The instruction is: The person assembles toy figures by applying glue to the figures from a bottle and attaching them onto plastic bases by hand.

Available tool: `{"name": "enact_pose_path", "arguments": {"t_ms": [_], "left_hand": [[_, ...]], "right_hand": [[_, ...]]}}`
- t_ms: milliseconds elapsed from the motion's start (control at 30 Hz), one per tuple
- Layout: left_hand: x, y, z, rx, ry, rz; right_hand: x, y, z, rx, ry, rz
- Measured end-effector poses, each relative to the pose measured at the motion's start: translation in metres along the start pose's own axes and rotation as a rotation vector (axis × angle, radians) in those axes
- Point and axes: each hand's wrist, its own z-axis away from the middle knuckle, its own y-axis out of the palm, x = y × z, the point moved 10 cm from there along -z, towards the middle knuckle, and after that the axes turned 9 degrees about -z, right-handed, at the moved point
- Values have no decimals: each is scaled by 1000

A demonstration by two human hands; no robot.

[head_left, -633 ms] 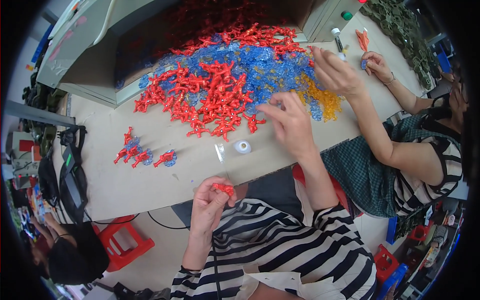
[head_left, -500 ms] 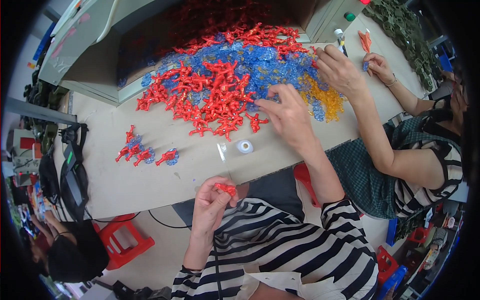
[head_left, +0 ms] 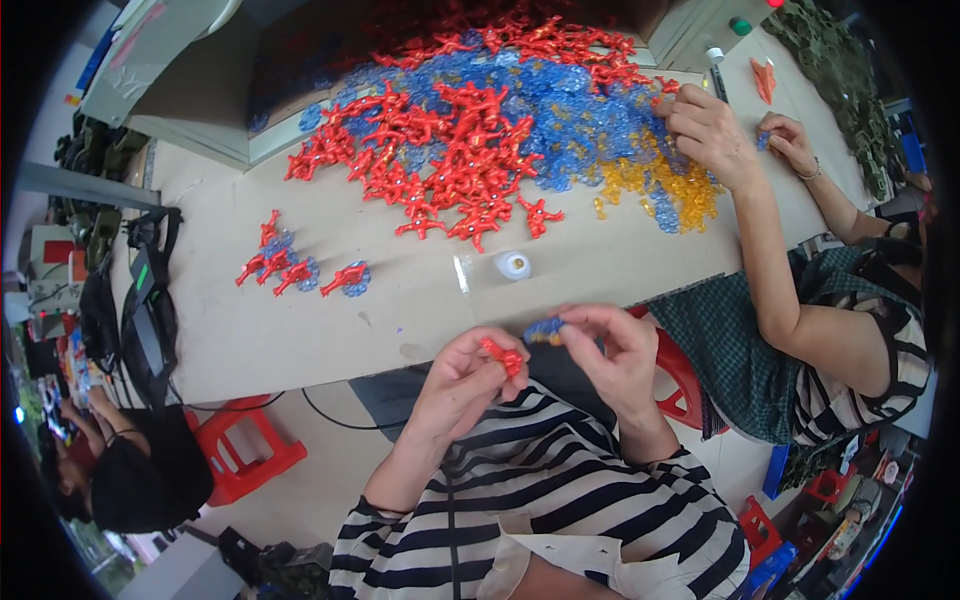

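Observation:
My left hand [head_left: 462, 383] pinches a small red plastic figure [head_left: 503, 357] in front of my lap. Close beside it, my right hand [head_left: 615, 358] grips a translucent blue piece [head_left: 543, 332] with some yellow at its lower side. The two parts are near each other but apart. Beyond my hands, on the table [head_left: 400, 310], lies a heap of red figures [head_left: 450, 150] against a pile of clear blue pieces [head_left: 560, 110]. Amber-yellow pieces [head_left: 690, 195] spread at the pile's right. Several red figures joined to blue pieces [head_left: 285, 265] lie to the left.
A small white bottle [head_left: 513, 265] stands between me and the heap. A grey housing [head_left: 190, 110] borders the pile at the back left. At the right, a co-worker's hands [head_left: 715, 135] reach over the table. A black strap and device [head_left: 150, 310] hang at the left edge.
My right hand has come back from the pile to my lap, now with a blue piece in it. My left hand, still on the red figure, has moved slightly right and up.

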Motion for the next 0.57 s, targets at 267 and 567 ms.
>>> {"name": "enact_pose_path", "arguments": {"t_ms": [267,567], "left_hand": [[12,-6,5,30,-91,37],[-8,-10,7,12,194,-140]], "right_hand": [[-10,40,0,432,185,-400],[-47,46,12,479,333,-725]]}}
